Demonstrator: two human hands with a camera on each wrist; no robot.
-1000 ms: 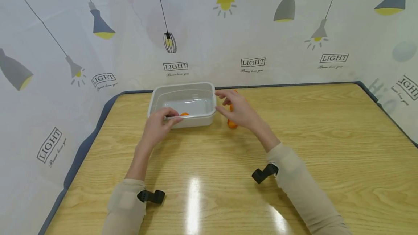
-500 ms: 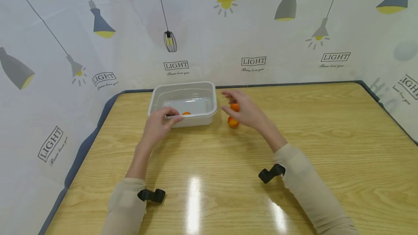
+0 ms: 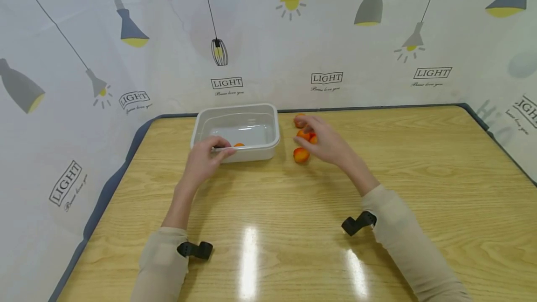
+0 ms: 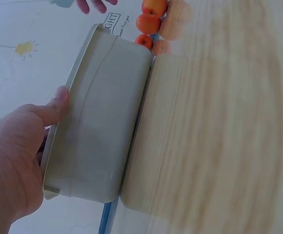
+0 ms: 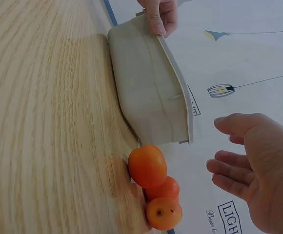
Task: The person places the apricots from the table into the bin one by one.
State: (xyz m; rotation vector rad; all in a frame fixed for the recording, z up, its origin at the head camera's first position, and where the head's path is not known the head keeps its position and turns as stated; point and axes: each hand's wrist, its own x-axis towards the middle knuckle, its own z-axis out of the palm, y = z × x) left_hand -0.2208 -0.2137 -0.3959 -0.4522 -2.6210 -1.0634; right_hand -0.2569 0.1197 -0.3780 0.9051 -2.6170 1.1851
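1. Nearest you: both sleeves on the wooden table [image 3: 293,227], a black strap at each wrist.
2. Your left hand [image 3: 204,159] gripped the near rim of the white tub [image 3: 235,130]; the thumb [image 4: 59,100] lay curled over the edge and the fingers were tucked inside.
3. Your right hand [image 3: 325,143] hovered just right of the tub over the loose fruit, fingers [image 5: 229,168] spread apart and relaxed, holding nothing as far as the right wrist view showed.
4. Nearest loose orange fruit [image 3: 300,154] sat on the table just beside the tub's right wall, not touching it.
5. Two more fruits [image 3: 305,134] lay further back, partly hidden under your fingers in the head view; the right wrist view showed all three in a row [image 5: 156,187].
6. One fruit [image 3: 238,145] was already in the tub, by its near wall.
7. Judgement: early stage, one fruit in, three out, none in hand.
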